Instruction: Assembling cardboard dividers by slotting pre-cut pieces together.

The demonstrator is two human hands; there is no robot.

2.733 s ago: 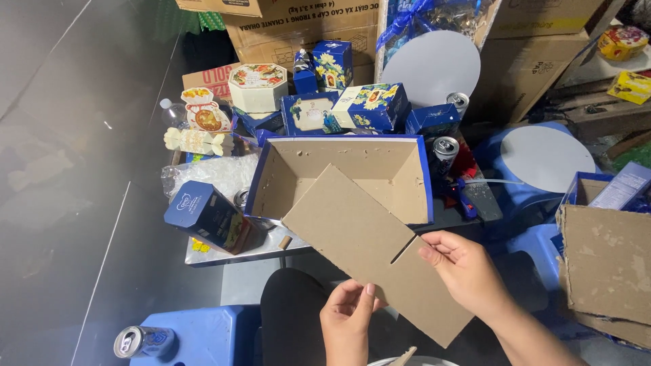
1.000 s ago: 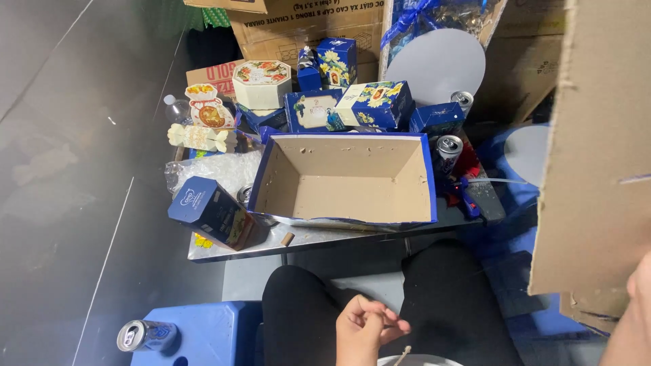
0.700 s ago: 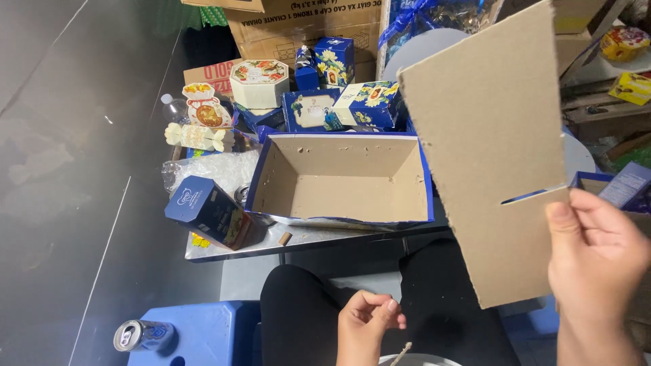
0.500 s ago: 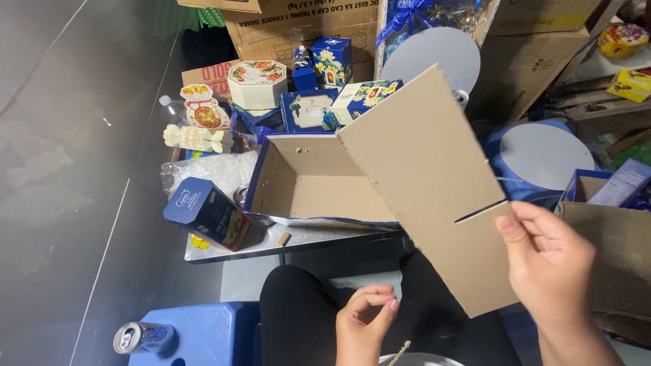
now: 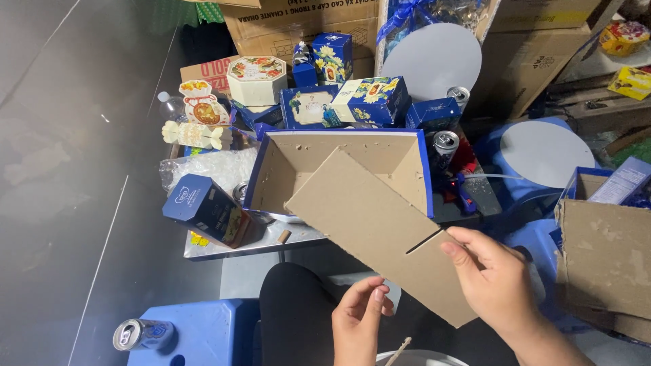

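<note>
I am sitting over a grey concrete floor point(image 5: 74, 169), with stacked brown cartons point(image 5: 305, 20) filling the back and a low metal tabletop point(image 5: 237, 245) just past my knees. From the head camera, which is my only view, I am looking down on an open blue box point(image 5: 342, 173) with a bare brown cardboard lining, standing on the tabletop with its mouth turned up toward me. My right hand point(image 5: 491, 274) is pinching a slotted cardboard panel point(image 5: 380, 227) near its lower right end, with the thumb lying on top beside the cut slot and the fingers curling underneath. The panel's long axis is running on a diagonal from that grip up and to the left, so its far end is reaching over the near wall of the blue box and hanging above the box's open inside; whether it is touching the wall I cannot tell. My left hand point(image 5: 359, 318) is hovering loosely curled and holding nothing, below the panel's near edge and apart from it, so the right hand is the nearer one and the only one on the panel. Around the box, a dark blue tin point(image 5: 203, 210) is lying tilted at the left of the tabletop, patterned blue gift boxes point(image 5: 369, 98) are crowding behind, a drink can point(image 5: 444, 144) is standing just beside the box's right wall, and another can point(image 5: 139, 333) is lying on a blue plastic stool point(image 5: 196, 325) at lower left.
</note>
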